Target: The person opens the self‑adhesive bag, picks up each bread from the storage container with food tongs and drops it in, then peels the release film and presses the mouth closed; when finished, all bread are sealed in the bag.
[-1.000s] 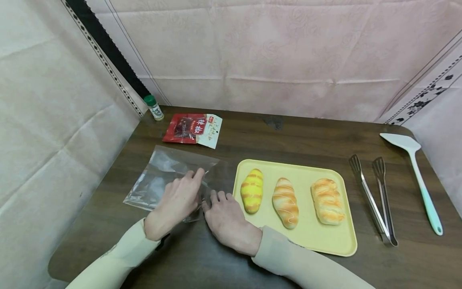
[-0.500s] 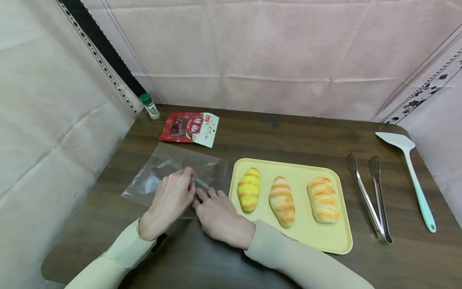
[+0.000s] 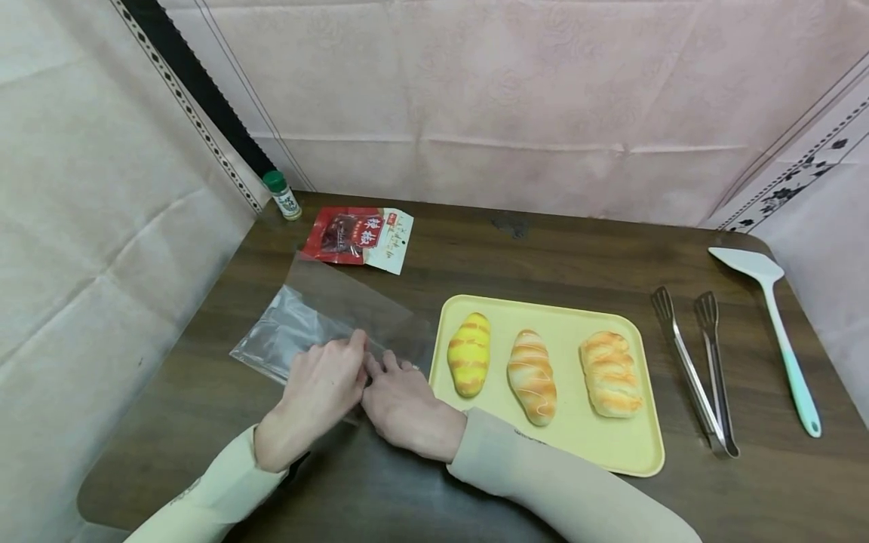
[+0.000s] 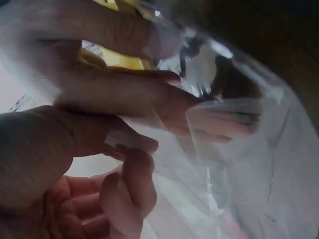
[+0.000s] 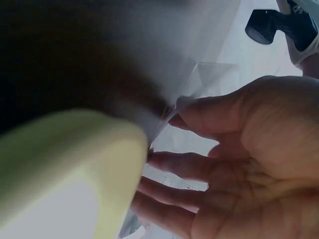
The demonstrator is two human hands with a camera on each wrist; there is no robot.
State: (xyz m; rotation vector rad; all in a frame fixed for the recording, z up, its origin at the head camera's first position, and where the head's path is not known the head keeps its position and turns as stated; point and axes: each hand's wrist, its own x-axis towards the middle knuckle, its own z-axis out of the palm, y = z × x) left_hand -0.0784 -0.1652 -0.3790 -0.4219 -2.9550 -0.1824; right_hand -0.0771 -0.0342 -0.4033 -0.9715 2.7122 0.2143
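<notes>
The clear plastic bag [image 3: 292,328] lies on the left half of the worktop [image 3: 563,253], between the left edge and the yellow tray [image 3: 543,305], and I can see the wood through it. From my head feed its left part looks pale and glossy, creased and catching the light, while the right part is a thin grey film that nearly vanishes against the dark surface. Its far corner reaches the red packet [image 3: 353,237]; I can't tell whether they touch. Both hands meet at the bag's near side. I read the grip of the left hand [image 3: 322,388] as a pinch on the film, thumb against curled forefinger. The right hand [image 3: 400,411] grasps it too: my right wrist feed shows the film's edge caught at thumb and forefinger, the other fingers stretched out. On the left wrist feed the film is bright with glints and folds, and fingers of the right hand show through it. The tray carries a yellow bun [image 3: 469,354], a spiral bun [image 3: 532,377] and a golden loaf [image 3: 611,375], in a row. A green-capped bottle [image 3: 284,197] stands at the worktop's far left corner; metal tongs [image 3: 694,381] and a spatula [image 3: 781,324] lie toward the right edge.
</notes>
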